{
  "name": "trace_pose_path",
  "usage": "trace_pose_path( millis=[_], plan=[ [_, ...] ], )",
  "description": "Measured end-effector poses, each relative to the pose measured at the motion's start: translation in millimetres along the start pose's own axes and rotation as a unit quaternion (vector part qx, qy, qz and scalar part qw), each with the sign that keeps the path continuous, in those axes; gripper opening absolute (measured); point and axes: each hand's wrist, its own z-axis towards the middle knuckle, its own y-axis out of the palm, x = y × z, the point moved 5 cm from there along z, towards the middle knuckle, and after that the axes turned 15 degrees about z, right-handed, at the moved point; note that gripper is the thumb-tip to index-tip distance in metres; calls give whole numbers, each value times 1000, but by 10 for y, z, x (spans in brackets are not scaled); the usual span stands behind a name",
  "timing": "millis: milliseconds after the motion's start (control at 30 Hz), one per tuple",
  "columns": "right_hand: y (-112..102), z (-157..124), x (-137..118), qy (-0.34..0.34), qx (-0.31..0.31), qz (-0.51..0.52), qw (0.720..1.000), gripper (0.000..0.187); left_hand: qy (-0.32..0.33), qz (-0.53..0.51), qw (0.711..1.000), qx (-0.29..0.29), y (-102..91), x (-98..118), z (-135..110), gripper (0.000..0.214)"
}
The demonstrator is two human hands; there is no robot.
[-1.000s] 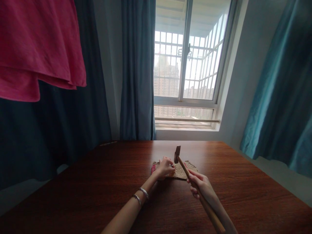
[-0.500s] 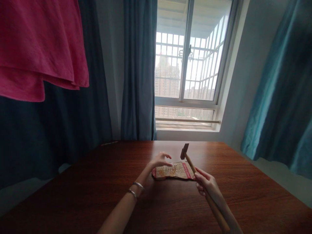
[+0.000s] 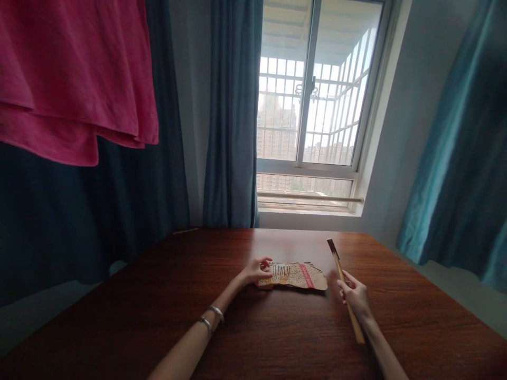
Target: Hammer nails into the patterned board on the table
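Observation:
On the table lies a flat beige piece of board [image 3: 295, 279], dotted dark and crossed by pinkish-red bands. Several thin nails [image 3: 281, 271] stand in a row near its middle, and small dark marks line its far right edge. My left hand [image 3: 257, 269] is at the board's left end, thumb and fingers curled about it; two silver bangles circle that wrist. In my right hand [image 3: 354, 293] is a hammer [image 3: 351, 316], gripped by its wooden handle. Its dark metal head points up and away, to the right of the board and apart from it.
The brown wooden table [image 3: 245, 338] reaches back to a wall with a barred window [image 3: 309, 105]. Blue curtains [image 3: 232, 116] hang at both sides. A pink cloth [image 3: 79, 79] hangs at the upper left.
My left hand has moved from over the nails to the board's left end, its fingers closing. My right hand has drawn the hammer rightward, away from the board, uncovering its right end.

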Motion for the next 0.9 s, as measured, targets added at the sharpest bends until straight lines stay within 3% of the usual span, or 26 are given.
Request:
trace_pose_path(
  millis=[200, 433, 667, 900],
  plan=[
    [-42, -18, 59, 1, -5, -13, 1000, 75, 26, 77, 994, 78, 87, 117, 37, 59],
    [-15, -149, 0, 22, -34, -13, 999, 68, -12, 97, 988, 120, 141, 161, -57, 53],
    [-47, -135, 81, 37, -12, -20, 999, 65, -25, 88, 989, 113, 140, 190, -36, 48],
    [-35, -151, 78, 27, -26, -10, 999, 64, 8, 138, 986, 92, 189, 299, 53, 29]
  ],
)
